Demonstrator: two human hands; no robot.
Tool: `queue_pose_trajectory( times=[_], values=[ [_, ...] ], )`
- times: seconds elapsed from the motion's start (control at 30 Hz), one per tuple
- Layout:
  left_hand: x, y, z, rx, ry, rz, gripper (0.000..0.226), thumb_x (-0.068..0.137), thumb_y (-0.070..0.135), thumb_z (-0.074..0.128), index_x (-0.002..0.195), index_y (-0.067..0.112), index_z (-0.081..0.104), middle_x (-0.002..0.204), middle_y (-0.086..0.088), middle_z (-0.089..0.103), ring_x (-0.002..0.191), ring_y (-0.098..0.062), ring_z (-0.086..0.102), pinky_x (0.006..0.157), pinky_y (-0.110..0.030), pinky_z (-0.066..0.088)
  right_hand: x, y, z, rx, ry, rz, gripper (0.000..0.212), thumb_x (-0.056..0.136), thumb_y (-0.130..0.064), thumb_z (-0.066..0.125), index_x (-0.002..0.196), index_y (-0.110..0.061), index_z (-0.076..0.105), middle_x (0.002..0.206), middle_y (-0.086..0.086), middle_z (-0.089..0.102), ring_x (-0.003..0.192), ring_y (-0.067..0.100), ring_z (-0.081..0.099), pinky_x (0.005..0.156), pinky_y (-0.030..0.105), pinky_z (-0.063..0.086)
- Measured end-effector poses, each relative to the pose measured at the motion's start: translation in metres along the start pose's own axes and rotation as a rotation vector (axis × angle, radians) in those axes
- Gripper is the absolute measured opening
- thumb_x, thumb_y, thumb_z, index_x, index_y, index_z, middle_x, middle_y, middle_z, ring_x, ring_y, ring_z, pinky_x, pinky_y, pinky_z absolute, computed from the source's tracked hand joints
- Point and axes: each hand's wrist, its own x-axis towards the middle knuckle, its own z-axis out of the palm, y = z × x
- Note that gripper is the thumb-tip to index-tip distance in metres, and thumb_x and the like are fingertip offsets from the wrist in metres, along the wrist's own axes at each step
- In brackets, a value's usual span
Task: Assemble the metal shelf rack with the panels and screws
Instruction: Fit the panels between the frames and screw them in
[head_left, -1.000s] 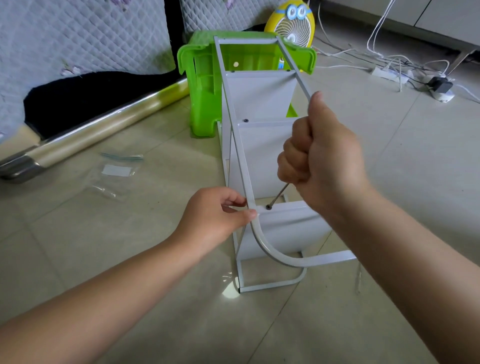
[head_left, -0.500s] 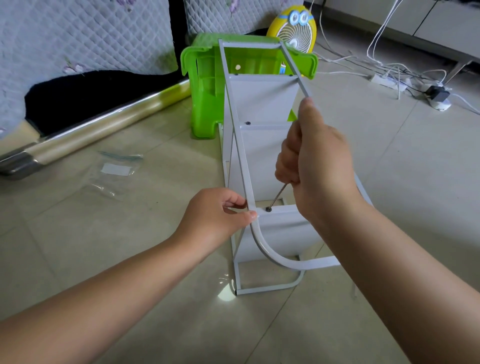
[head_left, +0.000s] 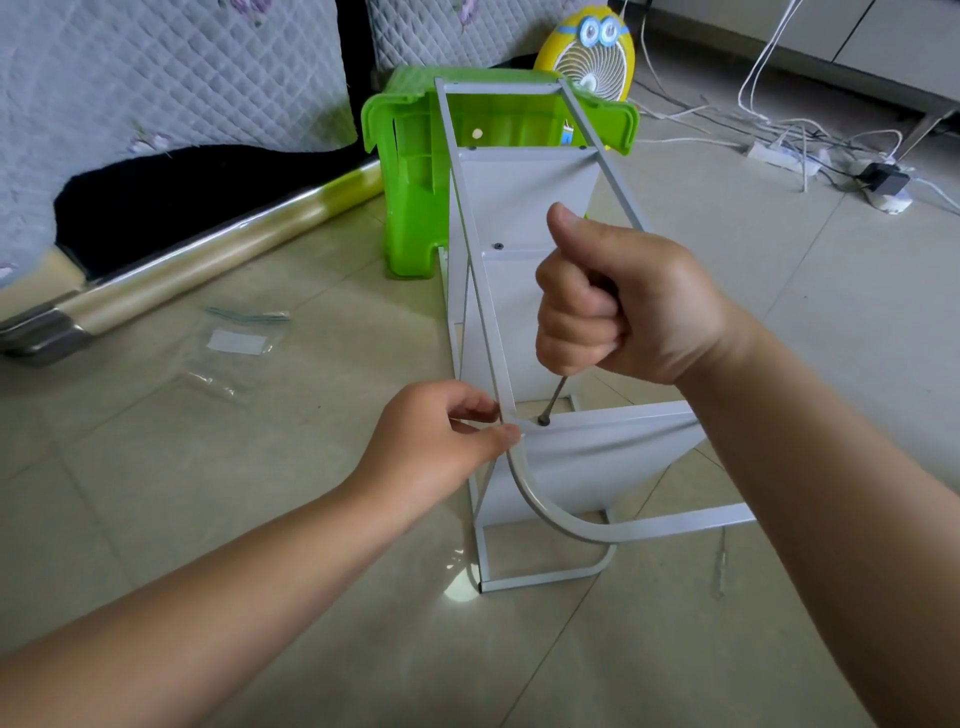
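Observation:
A white metal shelf rack (head_left: 524, 208) lies on its side on the tiled floor, its panels standing upright between two tube frames. My left hand (head_left: 441, 441) pinches the near frame tube just left of the lowest panel (head_left: 608, 441). My right hand (head_left: 623, 306) is fisted around a thin metal key (head_left: 555, 400), thumb up. The key's tip sits in a dark screw (head_left: 543, 421) at the panel's corner. Another dark screw (head_left: 498, 246) shows on the middle panel.
A green plastic stool (head_left: 410, 182) lies behind the rack, with a yellow cartoon fan (head_left: 589, 57) beyond it. An empty clear plastic bag (head_left: 236, 345) lies on the floor to the left. White cables and a power strip (head_left: 779, 156) run at the back right.
My right hand has turned on the key, its wrist rotating between the frames while the tip stays in the screw. My left hand keeps its pinch on the frame.

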Motion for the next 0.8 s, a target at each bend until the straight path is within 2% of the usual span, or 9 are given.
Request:
queue_pose_trajectory(
  times=[0.13, 0.27, 0.4, 0.53, 0.67, 0.73, 0.8],
  values=[
    [-0.001, 0.000, 0.000, 0.001, 0.004, 0.000, 0.010, 0.074, 0.016, 0.073, 0.079, 0.021, 0.066, 0.076, 0.005, 0.066, 0.064, -0.006, 0.058, 0.067, -0.021, 0.044, 0.003, 0.001, -0.006, 0.052, 0.008, -0.013, 0.048, 0.085, -0.038, 0.024, 0.043, -0.015, 0.019, 0.042, -0.002, 0.006, 0.038, 0.013, 0.005, 0.046, 0.018, 0.006],
    [-0.001, 0.001, -0.001, 0.009, 0.004, 0.008, 0.014, 0.074, 0.016, 0.073, 0.074, 0.026, 0.063, 0.073, 0.009, 0.064, 0.064, -0.005, 0.058, 0.067, -0.020, 0.044, -0.003, 0.005, -0.016, 0.152, 0.097, -0.052, 0.051, 0.090, -0.039, 0.026, 0.044, -0.019, 0.017, 0.043, -0.003, 0.005, 0.039, 0.013, 0.005, 0.045, 0.017, 0.009],
    [-0.001, 0.001, -0.001, 0.014, -0.005, 0.012, 0.015, 0.074, 0.016, 0.073, 0.074, 0.027, 0.064, 0.077, 0.008, 0.066, 0.068, -0.006, 0.059, 0.069, -0.022, 0.044, -0.008, 0.008, -0.019, 0.225, 0.190, -0.088, 0.044, 0.078, -0.041, 0.032, 0.044, -0.020, 0.015, 0.043, -0.002, 0.003, 0.040, 0.013, 0.002, 0.045, 0.017, 0.009],
    [-0.002, 0.002, 0.000, 0.013, -0.001, 0.008, 0.015, 0.074, 0.016, 0.073, 0.073, 0.028, 0.064, 0.075, 0.008, 0.066, 0.067, -0.007, 0.059, 0.070, -0.023, 0.045, -0.008, 0.008, -0.018, 0.204, 0.183, -0.097, 0.045, 0.080, -0.042, 0.031, 0.044, -0.019, 0.015, 0.043, -0.002, 0.004, 0.040, 0.012, 0.004, 0.044, 0.017, 0.010],
    [-0.002, 0.002, 0.001, 0.003, 0.009, 0.003, 0.016, 0.073, 0.015, 0.074, 0.072, 0.027, 0.063, 0.073, 0.006, 0.066, 0.065, -0.010, 0.059, 0.073, -0.028, 0.049, -0.003, 0.010, -0.013, 0.170, 0.209, -0.118, 0.053, 0.093, -0.039, 0.027, 0.044, -0.020, 0.016, 0.038, -0.007, 0.008, 0.035, 0.007, 0.007, 0.043, 0.015, 0.010],
    [-0.002, 0.003, 0.001, 0.004, 0.008, 0.000, 0.016, 0.073, 0.015, 0.073, 0.072, 0.026, 0.063, 0.073, 0.006, 0.066, 0.065, -0.010, 0.059, 0.074, -0.030, 0.049, 0.000, 0.009, -0.009, 0.153, 0.200, -0.121, 0.051, 0.087, -0.040, 0.030, 0.041, -0.022, 0.018, 0.034, -0.011, 0.014, 0.031, 0.003, 0.013, 0.043, 0.015, 0.010],
    [-0.002, 0.004, 0.002, 0.007, 0.009, 0.001, 0.015, 0.073, 0.014, 0.073, 0.071, 0.026, 0.063, 0.073, 0.005, 0.066, 0.063, -0.010, 0.058, 0.072, -0.029, 0.048, 0.002, 0.007, -0.005, 0.130, 0.200, -0.113, 0.047, 0.082, -0.041, 0.032, 0.043, -0.019, 0.016, 0.036, -0.010, 0.011, 0.031, 0.002, 0.014, 0.044, 0.015, 0.009]
  ],
)
